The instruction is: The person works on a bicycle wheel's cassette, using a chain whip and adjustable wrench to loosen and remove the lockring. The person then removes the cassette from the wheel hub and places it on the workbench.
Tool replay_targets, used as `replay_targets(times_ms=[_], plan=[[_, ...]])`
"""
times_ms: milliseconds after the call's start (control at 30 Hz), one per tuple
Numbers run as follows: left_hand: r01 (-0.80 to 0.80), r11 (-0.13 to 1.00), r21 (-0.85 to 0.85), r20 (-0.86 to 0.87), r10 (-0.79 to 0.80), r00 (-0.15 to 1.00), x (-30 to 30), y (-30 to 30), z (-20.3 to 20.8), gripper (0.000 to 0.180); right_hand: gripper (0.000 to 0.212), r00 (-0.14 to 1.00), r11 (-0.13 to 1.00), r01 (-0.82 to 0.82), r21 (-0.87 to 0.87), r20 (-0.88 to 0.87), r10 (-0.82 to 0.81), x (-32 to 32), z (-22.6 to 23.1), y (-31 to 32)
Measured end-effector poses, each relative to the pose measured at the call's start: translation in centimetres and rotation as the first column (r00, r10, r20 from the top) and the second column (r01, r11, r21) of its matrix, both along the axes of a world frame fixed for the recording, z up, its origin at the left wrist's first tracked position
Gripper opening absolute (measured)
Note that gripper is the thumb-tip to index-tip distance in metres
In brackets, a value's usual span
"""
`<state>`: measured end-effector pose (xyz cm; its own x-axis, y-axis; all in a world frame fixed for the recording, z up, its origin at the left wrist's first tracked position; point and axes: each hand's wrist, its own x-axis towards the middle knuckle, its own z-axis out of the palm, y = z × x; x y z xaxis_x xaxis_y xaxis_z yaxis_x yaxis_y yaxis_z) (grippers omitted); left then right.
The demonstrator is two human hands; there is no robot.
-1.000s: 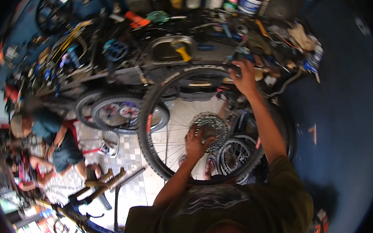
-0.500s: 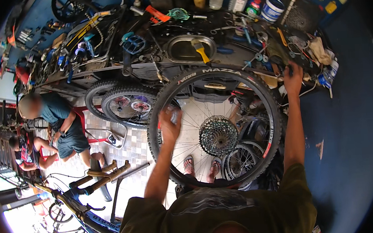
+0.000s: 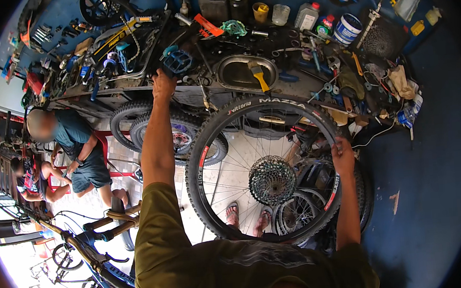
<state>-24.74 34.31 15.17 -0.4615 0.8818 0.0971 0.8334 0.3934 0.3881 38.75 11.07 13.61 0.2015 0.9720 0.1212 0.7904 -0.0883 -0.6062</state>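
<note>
Now | right hand (image 3: 342,156) fingers gripping black-tyred spoked bicycle wheel (image 3: 269,176) | left hand (image 3: 163,83) closing on blue pedal (image 3: 177,63) above fingers | one-handed wheel risking tipping.

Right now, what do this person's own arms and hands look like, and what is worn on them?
Both forearms are bare, and so are the left hand and the right hand: no gloves. No watch, ring or strap shows from this view. Short olive-green sleeves of a T-shirt cover the shoulders and upper arms, the fabric loose and creased.
</note>
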Motion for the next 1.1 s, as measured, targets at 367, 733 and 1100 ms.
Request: replay_targets(times_ms=[367, 733, 1100], plan=[[0.101, 0.987, 0.125, 0.096, -0.113, 0.989, -0.9, -6.6, -0.5, 0.059, 0.022, 1.0, 0.995, -0.008, -0.099, -0.012, 0.007, 0.3, 0.0, -5.5], [0.117, 0.978, 0.175, -0.065, -0.108, 0.992, -1.8, -15.9, 1.7, 0.064, 0.025, 0.989, 0.981, -0.114, -0.159, -0.109, 0.097, -1.9, 0.6, -6.8], [0.061, 0.978, -0.201, -0.62, -0.175, 0.765, 3.8, -5.7, 12.9, 0.025, 0.032, 0.973, 0.925, -0.226, -0.307, -0.109, 0.201, -4.5, 2.2, -7.3]])
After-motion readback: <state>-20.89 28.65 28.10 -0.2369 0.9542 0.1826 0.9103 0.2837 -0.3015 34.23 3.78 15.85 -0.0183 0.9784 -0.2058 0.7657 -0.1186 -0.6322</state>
